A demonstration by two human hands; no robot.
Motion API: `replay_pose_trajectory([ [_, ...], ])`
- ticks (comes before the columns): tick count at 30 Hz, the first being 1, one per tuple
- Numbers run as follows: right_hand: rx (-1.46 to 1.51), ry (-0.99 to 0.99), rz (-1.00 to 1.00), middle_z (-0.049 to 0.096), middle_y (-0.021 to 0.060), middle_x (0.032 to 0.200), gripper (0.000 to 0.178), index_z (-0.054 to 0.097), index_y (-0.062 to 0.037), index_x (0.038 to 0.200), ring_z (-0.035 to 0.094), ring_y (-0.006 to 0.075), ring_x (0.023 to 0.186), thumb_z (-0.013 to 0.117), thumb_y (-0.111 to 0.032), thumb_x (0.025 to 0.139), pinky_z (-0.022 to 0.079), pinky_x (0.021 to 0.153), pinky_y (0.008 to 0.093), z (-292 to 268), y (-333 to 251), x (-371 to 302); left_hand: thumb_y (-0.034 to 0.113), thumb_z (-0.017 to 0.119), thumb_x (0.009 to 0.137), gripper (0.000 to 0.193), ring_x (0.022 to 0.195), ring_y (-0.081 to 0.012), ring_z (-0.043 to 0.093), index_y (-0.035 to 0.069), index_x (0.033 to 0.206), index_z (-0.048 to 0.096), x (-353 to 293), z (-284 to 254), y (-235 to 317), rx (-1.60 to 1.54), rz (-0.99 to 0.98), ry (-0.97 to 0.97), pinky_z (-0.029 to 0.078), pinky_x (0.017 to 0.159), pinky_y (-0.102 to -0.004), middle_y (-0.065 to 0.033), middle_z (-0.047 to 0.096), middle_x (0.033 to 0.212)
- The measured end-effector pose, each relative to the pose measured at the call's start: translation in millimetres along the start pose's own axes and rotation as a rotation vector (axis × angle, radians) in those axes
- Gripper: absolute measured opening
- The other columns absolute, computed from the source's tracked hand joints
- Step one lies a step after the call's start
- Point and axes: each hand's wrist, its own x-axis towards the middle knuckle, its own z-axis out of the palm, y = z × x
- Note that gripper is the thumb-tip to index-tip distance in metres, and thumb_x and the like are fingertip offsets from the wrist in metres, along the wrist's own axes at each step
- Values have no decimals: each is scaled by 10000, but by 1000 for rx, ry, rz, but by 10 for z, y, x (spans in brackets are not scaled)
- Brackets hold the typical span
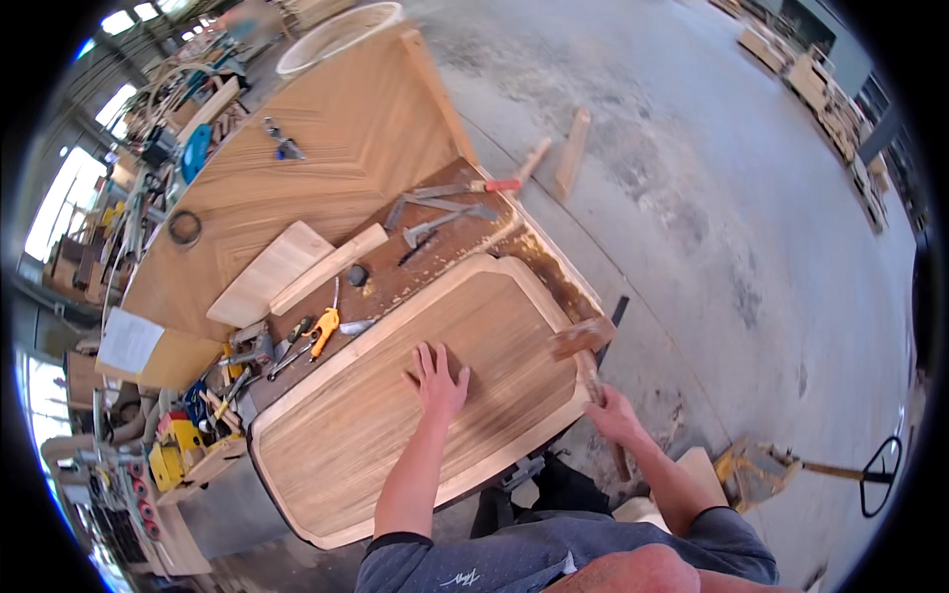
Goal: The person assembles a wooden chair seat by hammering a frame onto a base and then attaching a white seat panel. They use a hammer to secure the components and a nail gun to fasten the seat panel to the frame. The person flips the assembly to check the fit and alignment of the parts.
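Note:
A wooden panel [341, 440] with cut corners and a paler border lies on the workbench in front of me. My left hand [443, 388] rests on the panel's middle, palm down with fingers spread. At the panel's right end, my right hand [615, 415] is closed round the handle of a wooden mallet. The mallet's head [581, 338] is at the panel's right edge; whether it touches the wood I cannot tell. Part of the handle sticks out below my right fist.
Beyond the panel lie a yellow hot glue gun [324, 331], loose boards [272, 272] and metal squares [460, 210]. A large veneered panel [326, 148] with a chevron grain stretches behind them. Yellow tools [176, 453] stand at the left. Wood offcuts [572, 153] are on the concrete floor.

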Motion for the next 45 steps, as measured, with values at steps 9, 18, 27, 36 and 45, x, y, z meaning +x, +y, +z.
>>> replay_pose_trajectory([
  [9, -429, -204, -220, 685, 221, 766, 347, 615, 8, 997, 699, 404, 709, 695, -318, 912, 551, 674, 495, 1138, -281, 443, 445, 685, 923, 780, 1577, -393, 154, 164, 1587, 386, -1700, -590, -1044, 40, -190, -92, 91, 1207, -720, -209, 201, 1690],
  [18, -1078, 227, -641, 657, 229, 1057, 410, 622, -15, 1289, 649, 427, 971, 678, -220, 939, 523, 858, 527, 1552, -424, -155, 516, 699, 890, 922, 1580, -420, 104, 57, 1598, 326, -3063, -1079, -3050, 18, -683, 34, 67, 1202, -727, -271, 171, 1679],
  [27, -768, -128, -586, 738, 177, 1008, 244, 698, -20, 1150, 722, 305, 937, 657, -164, 957, 559, 822, 410, 3775, -1166, -64, 518, 788, 839, 968, 1401, -441, 384, -20, 1529, 374, -2863, -1480, -4827, -82, -888, 311, 305, 1145, -601, -294, 371, 1504],
  [36, -757, -599, -860, 727, 190, 1072, 256, 690, -53, 1130, 685, 372, 1046, 587, -248, 1000, 541, 909, 459, 6815, -2450, 41, 526, 797, 814, 798, 1129, -408, 567, -56, 1316, 583, -2852, -1541, -5147, -197, -918, 296, 474, 1002, -472, -225, 616, 1187],
  [45, -1082, -420, -1613, 649, 150, 1225, 279, 628, -61, 1210, 613, 338, 1193, 533, -102, 952, 546, 943, 471, 9137, -3227, 790, 558, 790, 814, 807, 1107, -387, 565, -42, 1314, 589, -2840, -1654, -5265, -227, -912, 284, 492, 975, -458, -198, 599, 1190],
])
